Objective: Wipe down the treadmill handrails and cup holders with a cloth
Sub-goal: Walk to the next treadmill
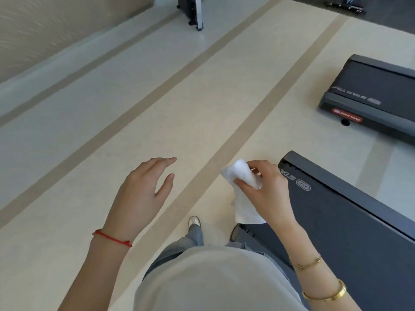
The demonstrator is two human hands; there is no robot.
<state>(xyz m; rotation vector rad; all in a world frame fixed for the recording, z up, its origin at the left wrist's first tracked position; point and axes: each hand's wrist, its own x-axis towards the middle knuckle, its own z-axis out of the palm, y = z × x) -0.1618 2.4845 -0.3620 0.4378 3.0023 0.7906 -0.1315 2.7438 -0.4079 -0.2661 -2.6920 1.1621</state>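
I look down from the head camera and see two bare arms held out over a pale cream floor with long tan stripes. The left hand is in the air with its back up and its palm down. Its fingers are straight and loose, a little spread, and the thumb sticks out to the side. It holds nothing and touches nothing. A thin red string bracelet goes around the left wrist. The right hand is bent at the wrist, with curled fingers and thumb pinching a small white soft cloth. The top of the cloth is bunched up in the fingers, and the rest hangs down below the hand. The cloth is in the air, just beside the back end of a dark grey flat treadmill deck on my right. I cannot tell if the cloth touches the deck. Two gold bracelets sit on the right arm, one thin and one thick. A second dark grey treadmill deck with a red label lies farther away on the right, well apart from the hands. Below the hands I see a light grey shirt, grey trousers and one pale shoe on the floor. A beige wall stands at the far left.
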